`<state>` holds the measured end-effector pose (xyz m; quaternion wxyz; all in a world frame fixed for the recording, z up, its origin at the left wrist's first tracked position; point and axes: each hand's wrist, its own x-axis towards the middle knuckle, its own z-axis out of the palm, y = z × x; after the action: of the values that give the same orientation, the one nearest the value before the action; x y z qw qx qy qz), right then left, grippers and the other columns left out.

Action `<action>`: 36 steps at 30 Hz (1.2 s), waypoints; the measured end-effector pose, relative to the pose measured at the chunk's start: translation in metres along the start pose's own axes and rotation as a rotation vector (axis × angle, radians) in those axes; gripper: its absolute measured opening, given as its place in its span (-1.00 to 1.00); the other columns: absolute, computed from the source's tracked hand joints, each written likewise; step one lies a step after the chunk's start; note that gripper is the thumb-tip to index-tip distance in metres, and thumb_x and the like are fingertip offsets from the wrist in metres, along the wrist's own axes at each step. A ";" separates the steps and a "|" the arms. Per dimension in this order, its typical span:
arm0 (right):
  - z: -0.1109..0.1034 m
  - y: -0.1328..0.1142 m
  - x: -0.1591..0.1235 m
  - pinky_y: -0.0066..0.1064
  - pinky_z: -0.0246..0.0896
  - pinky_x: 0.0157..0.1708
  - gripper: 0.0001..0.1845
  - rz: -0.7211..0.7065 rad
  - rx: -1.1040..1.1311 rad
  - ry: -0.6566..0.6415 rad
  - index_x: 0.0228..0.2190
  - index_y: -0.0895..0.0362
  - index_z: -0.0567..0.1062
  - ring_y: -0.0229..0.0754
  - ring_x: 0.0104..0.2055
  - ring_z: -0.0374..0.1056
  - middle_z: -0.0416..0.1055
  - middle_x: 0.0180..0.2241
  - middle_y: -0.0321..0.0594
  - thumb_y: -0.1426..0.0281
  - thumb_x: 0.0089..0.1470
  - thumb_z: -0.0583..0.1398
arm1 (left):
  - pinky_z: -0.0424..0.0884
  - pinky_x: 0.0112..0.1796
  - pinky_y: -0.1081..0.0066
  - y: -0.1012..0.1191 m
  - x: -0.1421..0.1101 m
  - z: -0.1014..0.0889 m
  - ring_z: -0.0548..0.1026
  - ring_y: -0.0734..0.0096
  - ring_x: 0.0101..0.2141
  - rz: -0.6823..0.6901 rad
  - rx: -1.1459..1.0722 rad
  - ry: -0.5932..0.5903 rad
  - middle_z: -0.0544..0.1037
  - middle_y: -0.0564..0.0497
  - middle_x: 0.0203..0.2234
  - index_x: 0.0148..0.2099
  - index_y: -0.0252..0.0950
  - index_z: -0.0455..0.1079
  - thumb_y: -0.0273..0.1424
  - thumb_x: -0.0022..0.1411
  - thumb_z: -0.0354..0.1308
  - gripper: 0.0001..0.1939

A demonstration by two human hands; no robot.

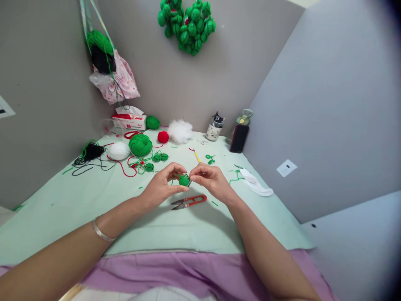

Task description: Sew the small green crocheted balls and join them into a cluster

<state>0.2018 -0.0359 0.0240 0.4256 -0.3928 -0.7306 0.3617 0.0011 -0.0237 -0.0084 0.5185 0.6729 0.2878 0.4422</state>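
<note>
A small green crocheted ball (pixel 184 180) is held between both my hands above the pale green table (pixel 194 225). My left hand (pixel 163 186) pinches it from the left, fingers curled round it. From the right, my right hand (pixel 208 177) pinches at it too, with a thin metal tool just showing by the ball. Red-handled thread snips (pixel 189 202) lie on the table just below my hands.
Behind my hands lie a green yarn ball (pixel 140 144), a white ball (pixel 118 151), a red ball (pixel 163 136), white stuffing (pixel 179 131), black yarn (pixel 90 152), a tissue box (pixel 129 120), a jar (pixel 214 129) and a white cloth (pixel 257 184). Green balls (pixel 187 25) hang on the wall.
</note>
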 end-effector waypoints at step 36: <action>-0.008 -0.008 -0.006 -0.35 0.22 -0.25 -0.95 -0.133 0.002 -0.108 -0.36 0.04 0.65 -0.22 -0.25 0.28 0.34 -0.36 -0.23 0.38 0.10 0.33 | 0.36 -0.13 0.35 0.022 0.007 -0.028 0.45 0.38 -0.21 -0.149 -0.119 -0.370 0.49 0.04 -0.24 -0.11 -0.22 0.47 -0.43 0.07 0.35 -0.71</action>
<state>0.2095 -0.0431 0.0317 0.4091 -0.3228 -0.7765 0.3542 -0.0222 -0.0116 0.0164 0.6327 0.6875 0.2101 0.2879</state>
